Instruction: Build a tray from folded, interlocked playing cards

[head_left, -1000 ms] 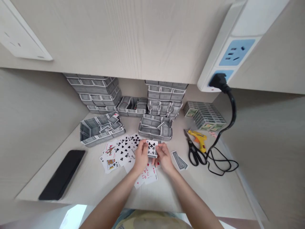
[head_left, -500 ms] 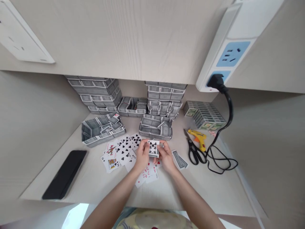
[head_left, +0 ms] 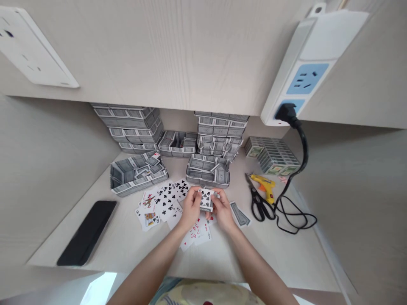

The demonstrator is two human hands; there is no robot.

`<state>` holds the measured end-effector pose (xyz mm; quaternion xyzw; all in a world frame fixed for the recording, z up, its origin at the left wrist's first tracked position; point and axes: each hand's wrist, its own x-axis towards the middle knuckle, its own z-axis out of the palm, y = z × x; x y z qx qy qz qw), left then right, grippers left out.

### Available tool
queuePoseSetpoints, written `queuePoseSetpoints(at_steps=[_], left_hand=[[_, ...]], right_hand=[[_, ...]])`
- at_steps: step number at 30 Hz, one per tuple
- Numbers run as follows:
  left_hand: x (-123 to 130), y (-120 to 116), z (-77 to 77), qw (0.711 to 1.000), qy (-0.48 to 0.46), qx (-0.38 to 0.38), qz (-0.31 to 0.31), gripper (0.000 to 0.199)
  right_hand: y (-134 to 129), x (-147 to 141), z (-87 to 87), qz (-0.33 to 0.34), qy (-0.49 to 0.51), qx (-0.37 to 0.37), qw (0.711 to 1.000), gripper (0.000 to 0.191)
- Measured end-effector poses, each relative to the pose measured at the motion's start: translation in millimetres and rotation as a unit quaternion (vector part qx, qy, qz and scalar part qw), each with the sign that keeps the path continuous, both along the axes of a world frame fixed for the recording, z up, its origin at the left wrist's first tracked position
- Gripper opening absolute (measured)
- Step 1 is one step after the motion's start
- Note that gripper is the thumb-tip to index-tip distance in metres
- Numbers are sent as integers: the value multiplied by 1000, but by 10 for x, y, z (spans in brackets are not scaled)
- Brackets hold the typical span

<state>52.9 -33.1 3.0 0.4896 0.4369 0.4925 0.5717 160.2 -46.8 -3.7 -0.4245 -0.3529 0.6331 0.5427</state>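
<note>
A small stack of playing cards [head_left: 206, 199], with a black clubs card face up on top, is held between both hands above the desk. My left hand [head_left: 192, 208] grips its left side, thumb on the top card. On the right side, my right hand [head_left: 221, 208] pinches the stack with bent fingers. Clubs cards [head_left: 167, 199] lie fanned out to the left of my hands, beside a joker [head_left: 148, 201] and a king [head_left: 150, 219]. Red-suited cards [head_left: 200, 234] lie partly under my hands and forearms. Two face-down cards [head_left: 240, 214] rest just right of my right hand.
Two open boxes made of cards, a left one [head_left: 136, 185] and a middle one [head_left: 208, 180], stand before taller stacks [head_left: 133, 134]. Black scissors [head_left: 261, 207], a yellow glue gun [head_left: 267, 186] and its cable lie right. A phone [head_left: 87, 233] lies left; a power strip [head_left: 286, 78] hangs above.
The view has shifted slightly. The top card in my hands is tilted a little differently, and both hands still hold the stack.
</note>
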Motion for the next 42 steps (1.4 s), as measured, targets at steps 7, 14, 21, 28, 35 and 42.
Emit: queuePoseSetpoints(at_steps=[7, 14, 21, 28, 35, 42], left_hand=[[-33, 10, -46, 998, 25, 28, 40, 9], [-30, -19, 75, 999, 14, 24, 42, 8], [-27, -15, 70, 998, 25, 19, 57, 11], [-75, 11, -14, 994, 66, 66, 55, 12], [-98, -4, -15, 992, 92, 69, 50, 18], [-98, -28, 0, 996, 65, 59, 27, 22]], right_hand=[[-10, -11, 17, 10, 5, 0, 1000, 20], [-36, -16, 85, -3, 13, -7, 1000, 18], [-15, 23, 99, 47, 77, -42, 995, 25], [23, 67, 116, 156, 91, -127, 975, 42], [10, 80, 97, 144, 18, -65, 987, 38], [31, 80, 46, 138, -3, -47, 989, 37]])
